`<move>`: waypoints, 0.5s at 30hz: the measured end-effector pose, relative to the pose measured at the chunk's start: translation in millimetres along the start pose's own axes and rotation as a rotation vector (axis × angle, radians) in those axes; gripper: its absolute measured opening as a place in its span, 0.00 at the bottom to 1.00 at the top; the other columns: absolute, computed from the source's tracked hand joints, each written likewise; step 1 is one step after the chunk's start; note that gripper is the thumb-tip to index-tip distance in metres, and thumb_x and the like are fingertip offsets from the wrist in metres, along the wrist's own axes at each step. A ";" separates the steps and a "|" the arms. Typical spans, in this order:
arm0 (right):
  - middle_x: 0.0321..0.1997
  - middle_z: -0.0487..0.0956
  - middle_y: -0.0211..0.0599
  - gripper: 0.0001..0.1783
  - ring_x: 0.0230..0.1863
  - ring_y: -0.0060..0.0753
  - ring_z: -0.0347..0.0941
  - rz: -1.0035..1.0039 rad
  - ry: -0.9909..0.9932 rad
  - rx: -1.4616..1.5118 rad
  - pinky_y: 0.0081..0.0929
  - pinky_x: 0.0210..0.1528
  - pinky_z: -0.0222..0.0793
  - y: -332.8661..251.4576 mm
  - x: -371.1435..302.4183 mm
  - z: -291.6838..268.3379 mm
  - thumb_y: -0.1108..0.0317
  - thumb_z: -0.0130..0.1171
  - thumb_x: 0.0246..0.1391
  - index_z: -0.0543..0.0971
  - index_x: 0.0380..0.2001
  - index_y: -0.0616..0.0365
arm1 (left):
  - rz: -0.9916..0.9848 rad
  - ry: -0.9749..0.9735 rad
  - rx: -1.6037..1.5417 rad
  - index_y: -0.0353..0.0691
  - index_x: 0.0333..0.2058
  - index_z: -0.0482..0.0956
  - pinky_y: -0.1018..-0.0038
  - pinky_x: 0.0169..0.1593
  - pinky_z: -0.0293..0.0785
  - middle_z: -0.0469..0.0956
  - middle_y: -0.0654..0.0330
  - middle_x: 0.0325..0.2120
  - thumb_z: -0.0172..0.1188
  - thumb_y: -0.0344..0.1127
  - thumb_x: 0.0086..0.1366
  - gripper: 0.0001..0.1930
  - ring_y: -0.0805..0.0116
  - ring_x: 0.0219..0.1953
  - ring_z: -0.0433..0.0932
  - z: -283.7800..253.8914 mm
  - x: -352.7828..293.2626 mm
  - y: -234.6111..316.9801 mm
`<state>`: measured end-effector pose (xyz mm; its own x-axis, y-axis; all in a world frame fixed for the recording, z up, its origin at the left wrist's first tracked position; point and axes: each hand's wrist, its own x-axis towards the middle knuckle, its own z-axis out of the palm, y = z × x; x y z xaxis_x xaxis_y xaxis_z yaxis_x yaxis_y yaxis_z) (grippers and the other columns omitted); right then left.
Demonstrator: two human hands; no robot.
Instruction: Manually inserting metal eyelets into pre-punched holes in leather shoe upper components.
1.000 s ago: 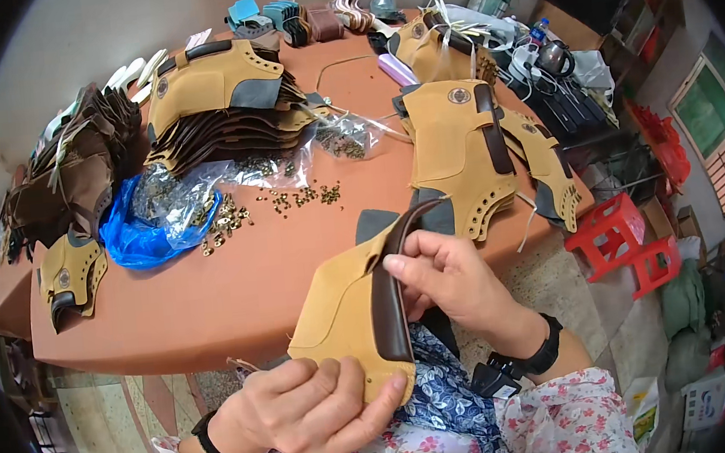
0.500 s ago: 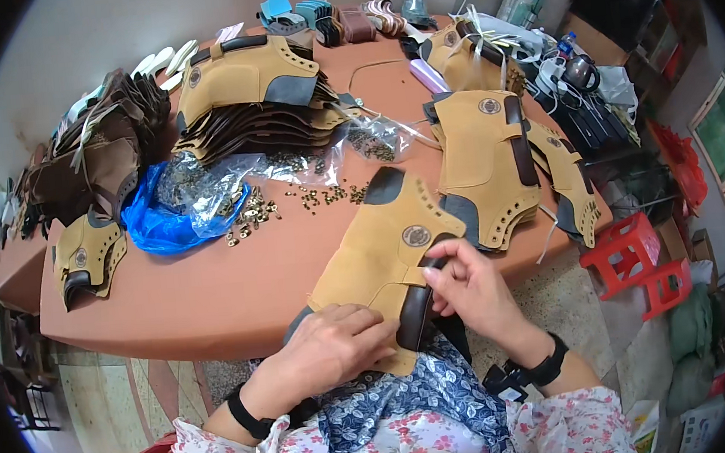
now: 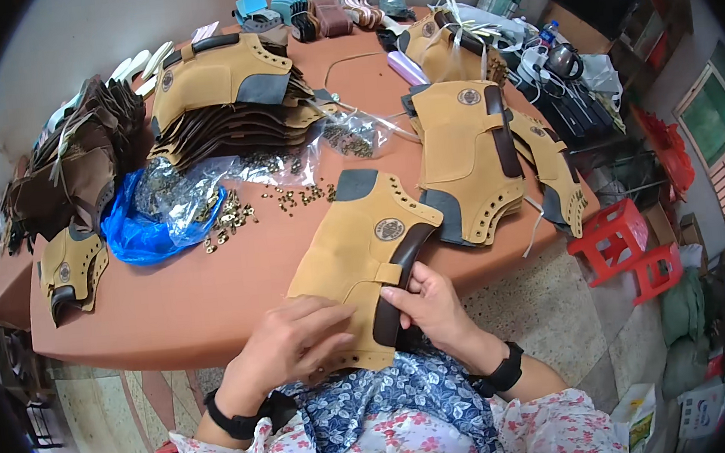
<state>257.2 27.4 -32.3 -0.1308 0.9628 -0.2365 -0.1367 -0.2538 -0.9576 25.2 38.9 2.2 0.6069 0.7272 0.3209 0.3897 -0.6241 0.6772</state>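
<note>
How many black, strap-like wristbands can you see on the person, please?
2: one black wristband is on the wrist of the left hand, and another black wristband is on that of the right hand. Any under the white, red-flowered sleeves would be hidden.

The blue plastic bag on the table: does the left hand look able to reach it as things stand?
Likely yes. Nothing seems to stand between the left hand and the blue plastic bag, and the right hand holds the tan shoe upper.
</note>
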 end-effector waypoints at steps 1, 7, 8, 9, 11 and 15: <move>0.37 0.80 0.30 0.13 0.26 0.12 0.71 -0.031 -0.013 -0.041 0.11 0.22 0.64 -5.7 -1.6 1.3 0.74 0.58 0.60 0.73 0.48 0.63 | 0.002 0.078 0.008 0.35 0.42 0.80 0.66 0.42 0.77 0.81 0.53 0.36 0.65 0.30 0.58 0.13 0.54 0.38 0.81 -6.7 -3.6 2.3; 0.46 0.79 0.34 0.16 0.44 0.19 0.76 -0.279 -0.012 -0.155 0.21 0.46 0.74 -66.8 -12.5 -20.3 0.78 0.56 0.58 0.71 0.50 0.65 | -0.279 0.581 0.064 0.34 0.37 0.83 0.72 0.39 0.77 0.83 0.54 0.31 0.64 0.22 0.57 0.09 0.62 0.33 0.83 -34.2 -31.5 -23.7; 0.43 0.79 0.33 0.13 0.42 0.18 0.75 -0.402 0.041 -0.200 0.22 0.45 0.74 -83.2 -5.8 -25.4 0.77 0.57 0.57 0.73 0.46 0.64 | -0.293 0.640 0.090 0.34 0.37 0.83 0.73 0.38 0.77 0.83 0.54 0.31 0.64 0.22 0.57 0.08 0.64 0.33 0.83 -35.4 -31.6 -31.9; 0.39 0.79 0.31 0.10 0.39 0.16 0.74 -0.438 0.121 -0.353 0.20 0.42 0.72 -94.5 2.9 -40.1 0.77 0.57 0.58 0.74 0.44 0.63 | -0.294 0.646 0.136 0.35 0.38 0.83 0.73 0.38 0.77 0.83 0.54 0.31 0.64 0.22 0.57 0.09 0.64 0.33 0.83 -38.9 -36.1 -35.9; 0.37 0.80 0.27 0.08 0.37 0.14 0.73 -0.540 0.189 -0.336 0.18 0.40 0.70 -114.5 30.3 -68.5 0.77 0.55 0.59 0.76 0.42 0.63 | -0.297 0.658 0.225 0.35 0.38 0.84 0.74 0.39 0.77 0.84 0.54 0.30 0.64 0.22 0.58 0.09 0.66 0.33 0.83 -41.3 -44.6 -46.9; 0.35 0.82 0.32 0.14 0.34 0.17 0.76 -0.638 0.367 -0.531 0.18 0.38 0.71 -134.4 83.5 -141.9 0.70 0.58 0.59 0.78 0.47 0.65 | -0.279 0.624 0.243 0.36 0.37 0.83 0.68 0.40 0.76 0.82 0.52 0.32 0.63 0.24 0.59 0.07 0.57 0.35 0.82 -36.4 -41.7 -63.3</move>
<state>404.0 155.0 53.4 0.1476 0.8979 0.4147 0.4069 0.3271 -0.8529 -50.0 58.4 -30.0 -0.0178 0.8511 0.5248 0.6591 -0.3847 0.6463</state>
